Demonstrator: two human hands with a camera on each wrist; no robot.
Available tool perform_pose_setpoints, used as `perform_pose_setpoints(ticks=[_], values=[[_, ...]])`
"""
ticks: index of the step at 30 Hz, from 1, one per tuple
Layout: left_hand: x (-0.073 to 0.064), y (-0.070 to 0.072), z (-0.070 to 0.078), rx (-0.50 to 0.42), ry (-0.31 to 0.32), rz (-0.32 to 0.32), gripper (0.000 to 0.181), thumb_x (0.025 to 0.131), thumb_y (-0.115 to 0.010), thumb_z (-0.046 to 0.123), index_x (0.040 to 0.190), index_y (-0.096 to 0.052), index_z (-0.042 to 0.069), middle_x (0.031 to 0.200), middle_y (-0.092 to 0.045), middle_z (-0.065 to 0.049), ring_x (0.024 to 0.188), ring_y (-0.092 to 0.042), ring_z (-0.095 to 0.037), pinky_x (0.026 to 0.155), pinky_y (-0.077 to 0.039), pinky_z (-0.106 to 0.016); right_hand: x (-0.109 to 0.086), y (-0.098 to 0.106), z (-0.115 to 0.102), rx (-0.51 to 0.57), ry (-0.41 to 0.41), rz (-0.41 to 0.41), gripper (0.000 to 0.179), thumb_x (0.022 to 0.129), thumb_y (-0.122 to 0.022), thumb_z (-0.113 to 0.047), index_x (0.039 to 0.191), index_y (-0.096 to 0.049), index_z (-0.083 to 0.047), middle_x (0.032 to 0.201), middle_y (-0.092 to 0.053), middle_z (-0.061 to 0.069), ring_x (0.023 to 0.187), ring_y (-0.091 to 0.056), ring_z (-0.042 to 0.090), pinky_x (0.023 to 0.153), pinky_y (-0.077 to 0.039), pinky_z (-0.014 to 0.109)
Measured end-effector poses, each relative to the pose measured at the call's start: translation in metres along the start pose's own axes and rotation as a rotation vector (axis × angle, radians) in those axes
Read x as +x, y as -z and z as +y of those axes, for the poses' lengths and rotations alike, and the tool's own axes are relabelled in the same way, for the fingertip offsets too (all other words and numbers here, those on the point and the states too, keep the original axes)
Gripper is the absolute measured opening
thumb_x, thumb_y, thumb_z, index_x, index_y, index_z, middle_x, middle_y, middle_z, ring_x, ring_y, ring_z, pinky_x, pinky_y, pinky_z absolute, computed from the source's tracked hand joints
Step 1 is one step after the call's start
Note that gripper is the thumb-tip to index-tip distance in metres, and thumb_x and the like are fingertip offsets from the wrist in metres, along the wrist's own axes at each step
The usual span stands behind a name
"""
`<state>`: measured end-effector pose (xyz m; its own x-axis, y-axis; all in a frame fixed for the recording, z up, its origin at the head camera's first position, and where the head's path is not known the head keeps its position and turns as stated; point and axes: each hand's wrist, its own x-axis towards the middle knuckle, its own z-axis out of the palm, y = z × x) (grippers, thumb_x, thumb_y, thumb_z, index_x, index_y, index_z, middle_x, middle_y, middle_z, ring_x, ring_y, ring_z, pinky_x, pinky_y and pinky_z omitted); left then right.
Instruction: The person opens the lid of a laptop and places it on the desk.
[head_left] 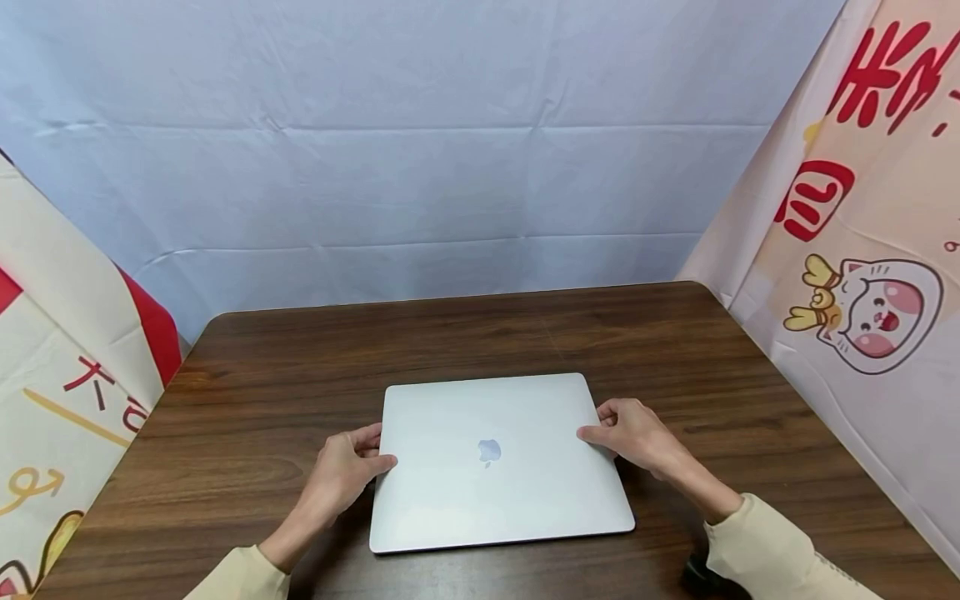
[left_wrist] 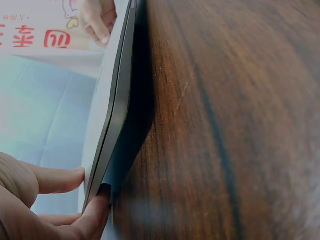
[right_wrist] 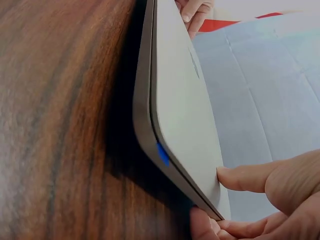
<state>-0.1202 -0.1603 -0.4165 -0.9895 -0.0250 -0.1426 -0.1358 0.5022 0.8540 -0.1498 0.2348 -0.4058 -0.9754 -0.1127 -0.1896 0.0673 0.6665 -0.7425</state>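
A closed silver laptop (head_left: 450, 500) with an apple logo on its lid is in the middle front of the head view. My left hand (head_left: 339, 475) grips its left edge, thumb on the lid and fingertips under the base. On the opposite edge my right hand (head_left: 637, 435) holds it the same way. In the left wrist view, the laptop (left_wrist: 117, 105) stands a little off the wood, with a dark shadow gap below. The right wrist view shows the same gap under the laptop (right_wrist: 185, 110) and a small blue mark near its corner.
The brown wooden table (head_left: 300, 358) spreads around the laptop. A pale cloth backdrop (head_left: 420, 183) hangs behind it, with printed cloths at left and right (head_left: 810, 292). A black object (head_left: 701, 577) shows partly beside the right sleeve.
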Motion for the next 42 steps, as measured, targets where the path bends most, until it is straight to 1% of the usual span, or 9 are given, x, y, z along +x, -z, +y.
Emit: perform_pose_setpoints(ticks=[3,5,10,17,20,25,28,32,42], values=[[-0.0001,0.0000,-0.0006,0.008,0.001,0.000,0.054,0.089,-0.077,0.002,0.137,-0.058,-0.014,0.111,-0.074,-0.015,0.098,-0.071,-0.023,0.078,-0.059,-0.035,0.0005,-0.0005,-0.0002,-0.009,0.008,-0.005,0.028,0.092,-0.078,-0.021,0.098,-0.062,0.001,0.069,-0.046,0.000,0.059,-0.045,0.015,0.051,-0.034,0.028],[0.0001,0.0000,-0.0009,0.011,-0.001,0.001,0.054,0.089,-0.077,0.002,0.137,-0.058,-0.013,0.111,-0.074,-0.015,0.098,-0.071,-0.023,0.077,-0.059,-0.034,0.0014,-0.0007,-0.0004,-0.018,0.011,-0.017,0.027,0.092,-0.078,-0.021,0.089,-0.058,-0.003,0.065,-0.041,-0.002,0.057,-0.042,0.014,0.051,-0.032,0.027],[0.0013,-0.0001,-0.0007,0.031,-0.008,0.007,0.054,0.088,-0.078,0.001,0.137,-0.059,-0.013,0.110,-0.074,-0.015,0.096,-0.071,-0.023,0.076,-0.059,-0.035,0.0042,-0.0002,-0.0008,-0.049,0.028,-0.046,0.037,0.093,-0.077,-0.022,0.075,-0.047,-0.011,0.060,-0.034,-0.005,0.055,-0.039,0.012,0.050,-0.029,0.026],[0.0036,0.0018,0.0010,0.100,-0.041,0.018,0.052,0.085,-0.079,0.002,0.132,-0.063,-0.012,0.104,-0.075,-0.012,0.093,-0.071,-0.022,0.076,-0.058,-0.037,0.0037,0.0002,-0.0025,-0.079,0.034,-0.047,0.037,0.092,-0.078,-0.023,0.074,-0.048,-0.011,0.058,-0.037,-0.005,0.055,-0.051,0.014,0.050,-0.031,0.027],[0.0039,0.0024,0.0014,0.123,-0.038,0.020,0.051,0.084,-0.079,0.002,0.131,-0.063,-0.012,0.103,-0.074,-0.010,0.092,-0.071,-0.021,0.075,-0.058,-0.037,0.0032,-0.0004,-0.0037,-0.091,0.036,-0.048,0.035,0.092,-0.078,-0.023,0.075,-0.050,-0.010,0.058,-0.040,-0.004,0.055,-0.052,0.015,0.050,-0.031,0.027],[0.0034,0.0019,0.0019,0.134,-0.017,0.014,0.052,0.084,-0.079,0.001,0.132,-0.063,-0.012,0.103,-0.073,-0.009,0.090,-0.068,-0.019,0.073,-0.056,-0.034,0.0025,-0.0008,-0.0048,-0.111,0.042,-0.051,0.033,0.093,-0.077,-0.023,0.077,-0.052,-0.009,0.057,-0.043,-0.002,0.053,-0.044,0.013,0.050,-0.030,0.027],[0.0032,0.0014,0.0022,0.141,-0.012,0.013,0.052,0.084,-0.079,0.001,0.132,-0.063,-0.012,0.104,-0.072,-0.009,0.091,-0.067,-0.019,0.073,-0.056,-0.033,0.0027,-0.0009,-0.0042,-0.127,0.054,-0.049,0.033,0.093,-0.076,-0.023,0.077,-0.052,-0.008,0.057,-0.040,-0.003,0.052,-0.037,0.011,0.050,-0.029,0.027],[0.0039,0.0009,0.0018,0.152,-0.016,0.014,0.053,0.083,-0.080,0.001,0.131,-0.063,-0.013,0.105,-0.071,-0.010,0.092,-0.066,-0.020,0.072,-0.055,-0.032,0.0027,-0.0016,-0.0037,-0.148,0.062,-0.044,0.032,0.094,-0.076,-0.024,0.077,-0.053,-0.008,0.057,-0.038,-0.004,0.052,-0.036,0.011,0.050,-0.029,0.027],[0.0060,0.0009,-0.0011,0.146,-0.005,-0.004,0.051,0.083,-0.078,-0.001,0.130,-0.063,-0.014,0.105,-0.072,-0.010,0.084,-0.066,-0.016,0.068,-0.053,-0.029,0.0027,-0.0044,-0.0048,-0.175,0.068,-0.027,0.033,0.094,-0.076,-0.021,0.075,-0.052,-0.009,0.057,-0.035,-0.004,0.052,-0.049,0.013,0.049,-0.030,0.027]])
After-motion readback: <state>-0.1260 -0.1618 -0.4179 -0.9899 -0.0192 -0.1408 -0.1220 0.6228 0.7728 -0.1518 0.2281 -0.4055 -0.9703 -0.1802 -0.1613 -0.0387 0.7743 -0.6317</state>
